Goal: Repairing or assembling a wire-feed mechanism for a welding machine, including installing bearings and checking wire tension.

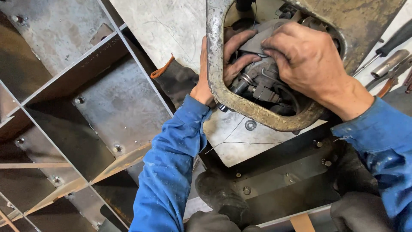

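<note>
A dark boot [221,195] stands lowest, on the metal frame [274,180]. Above it, the left hand [223,64] reaches through the rusty opening [253,112], fingers curled round the part [257,79] inside. The right hand [307,60] presses a grey rag [257,41] onto that part, fingers closed. Tools [388,64] lie beyond.

Even, soft daylight falls from above, bright on the pale metal sheet [163,25] and dim in the lower compartments. Shadows are soft, glare is mild, focus is sharp, and straight bars bend slightly toward the edges.
</note>
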